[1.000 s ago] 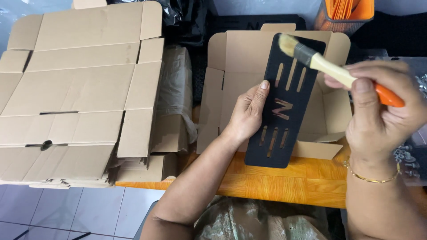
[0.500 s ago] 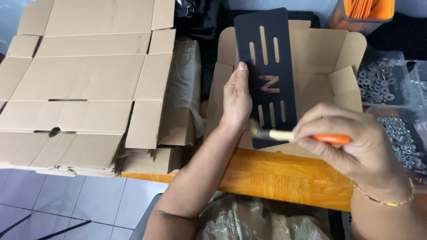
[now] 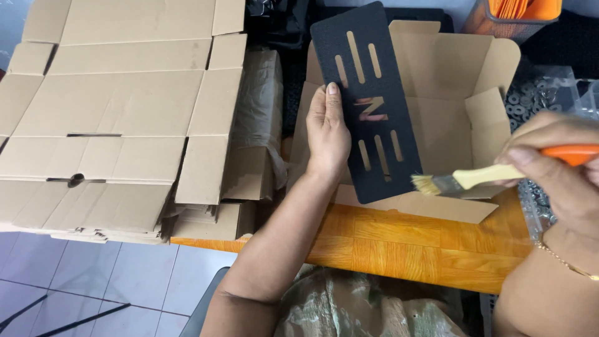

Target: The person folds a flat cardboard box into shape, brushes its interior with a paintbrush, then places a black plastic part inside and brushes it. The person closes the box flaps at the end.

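The paintbrush with pale wooden handle and orange end has moved. One second ago it was raised at the upper right of the frame, bristles against the top edge of the flat black slotted metal plate. Half a second ago it lay across the plate's lower end, at lower centre. Now its bristles sit just off the plate's lower right corner, at centre right. The right hand has withdrawn with it toward the right edge. The plate now leans more to the upper left in the left hand.
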